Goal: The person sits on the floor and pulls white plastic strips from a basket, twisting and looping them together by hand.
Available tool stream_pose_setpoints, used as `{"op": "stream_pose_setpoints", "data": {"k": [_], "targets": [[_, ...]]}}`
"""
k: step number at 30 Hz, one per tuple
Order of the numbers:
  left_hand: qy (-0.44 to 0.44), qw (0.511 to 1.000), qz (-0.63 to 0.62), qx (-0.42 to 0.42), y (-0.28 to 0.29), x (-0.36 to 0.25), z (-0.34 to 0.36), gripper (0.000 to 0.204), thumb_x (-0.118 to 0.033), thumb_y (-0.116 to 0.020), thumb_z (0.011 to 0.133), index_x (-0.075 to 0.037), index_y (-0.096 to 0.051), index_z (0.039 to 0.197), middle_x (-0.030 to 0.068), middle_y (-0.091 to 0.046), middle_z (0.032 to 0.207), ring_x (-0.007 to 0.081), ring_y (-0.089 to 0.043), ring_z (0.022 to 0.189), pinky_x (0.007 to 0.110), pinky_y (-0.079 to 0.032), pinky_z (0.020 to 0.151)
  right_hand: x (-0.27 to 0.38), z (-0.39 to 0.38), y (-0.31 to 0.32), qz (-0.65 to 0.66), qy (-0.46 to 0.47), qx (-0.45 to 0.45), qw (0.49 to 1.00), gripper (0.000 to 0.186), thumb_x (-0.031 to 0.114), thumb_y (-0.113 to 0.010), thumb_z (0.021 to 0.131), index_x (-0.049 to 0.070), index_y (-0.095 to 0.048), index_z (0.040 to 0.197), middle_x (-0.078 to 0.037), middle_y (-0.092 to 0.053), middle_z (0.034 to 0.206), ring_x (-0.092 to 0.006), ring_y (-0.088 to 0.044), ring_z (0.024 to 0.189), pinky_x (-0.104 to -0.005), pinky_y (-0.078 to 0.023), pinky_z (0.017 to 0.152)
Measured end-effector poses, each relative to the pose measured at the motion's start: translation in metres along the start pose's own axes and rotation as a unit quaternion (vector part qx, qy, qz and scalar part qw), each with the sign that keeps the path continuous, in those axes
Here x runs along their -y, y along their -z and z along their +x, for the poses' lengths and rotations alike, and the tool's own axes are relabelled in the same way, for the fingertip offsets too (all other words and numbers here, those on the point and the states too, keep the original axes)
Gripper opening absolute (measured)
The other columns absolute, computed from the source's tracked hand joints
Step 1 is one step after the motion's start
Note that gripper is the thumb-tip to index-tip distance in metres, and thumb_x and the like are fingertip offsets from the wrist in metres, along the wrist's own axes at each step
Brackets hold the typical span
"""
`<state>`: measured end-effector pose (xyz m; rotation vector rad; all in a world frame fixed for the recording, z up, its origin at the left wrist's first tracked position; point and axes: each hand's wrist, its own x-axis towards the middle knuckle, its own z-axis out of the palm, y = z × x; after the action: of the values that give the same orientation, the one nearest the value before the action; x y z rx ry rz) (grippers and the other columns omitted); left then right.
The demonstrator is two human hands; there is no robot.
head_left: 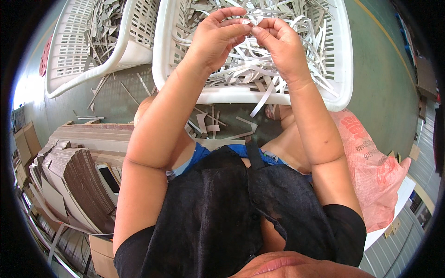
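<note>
Both of my arms reach forward over a white plastic basket point(343, 88) heaped with thin white strips point(248, 65), paper or card. My left hand point(215, 39) and my right hand point(285, 46) meet above the heap. Between their fingertips is a small folded white piece point(255, 21), which looks like a bit of the same strip material. Thumb and forefinger of each hand are pinched together on it. Its exact shape is too small to make out. One loose strip point(263, 98) hangs over the basket's near rim.
At the left stands a second white basket point(69, 88) with grey-brown scraps point(104, 34). Offcuts point(201, 123) litter the green floor. Stacked cardboard sheets point(83, 185) with a phone point(108, 178) on them are by my left arm. A pink woven sack point(371, 171) lies at my right.
</note>
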<state>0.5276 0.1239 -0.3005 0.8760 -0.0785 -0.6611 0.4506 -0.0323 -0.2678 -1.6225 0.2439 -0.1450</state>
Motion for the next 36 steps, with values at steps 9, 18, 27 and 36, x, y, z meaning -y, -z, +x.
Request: {"op": "stream_pose_setpoints", "data": {"k": [9,18,27,36], "targets": [[0.052,0.992,-0.107,-0.029,0.017,-0.017,0.008,0.033,0.006,-0.067,0.09,-0.005,-0.06,0.121,0.0057,-0.067,0.09,0.015,-0.066,0.075,0.026,-0.056,0.068,0.009,-0.012,-0.008,-0.289,0.314,-0.039,0.904,0.032,0.01,-0.081,0.087,0.01,-0.067,0.115,-0.005,-0.072,0.098,-0.0155,-0.069,0.086,-0.0279,-0.056,0.076],[0.038,0.998,-0.048,-0.032,0.008,-0.014,0.003,0.032,0.004,-0.07,0.091,-0.004,-0.06,0.12,0.0058,-0.068,0.095,0.016,-0.069,0.082,0.028,-0.058,0.076,0.005,-0.006,-0.003,-0.251,0.215,-0.044,0.943,0.011,0.012,-0.075,0.09,0.005,-0.069,0.096,-0.008,-0.069,0.085,-0.0246,-0.066,0.069,-0.0322,-0.052,0.064],[-0.001,0.999,0.024,0.042,0.004,-0.016,0.0,0.036,0.004,-0.075,0.088,-0.002,-0.06,0.12,0.0054,-0.07,0.097,0.0132,-0.069,0.086,0.025,-0.057,0.08,0.005,-0.004,0.004,-0.084,0.06,-0.016,0.995,0.015,0.015,-0.073,0.096,0.003,-0.064,0.096,-0.001,-0.067,0.081,-0.0063,-0.061,0.073,-0.0208,-0.05,0.065],[-0.028,0.994,0.1,0.03,0.005,-0.002,0.002,0.034,0.005,-0.075,0.088,-0.003,-0.061,0.119,0.0036,-0.068,0.099,0.0105,-0.066,0.087,0.022,-0.054,0.075,0.013,-0.004,-0.008,-0.052,0.103,-0.079,0.99,0.016,0.01,-0.076,0.093,0.003,-0.062,0.098,-0.002,-0.067,0.087,-0.0058,-0.063,0.076,-0.0218,-0.051,0.064]]}}
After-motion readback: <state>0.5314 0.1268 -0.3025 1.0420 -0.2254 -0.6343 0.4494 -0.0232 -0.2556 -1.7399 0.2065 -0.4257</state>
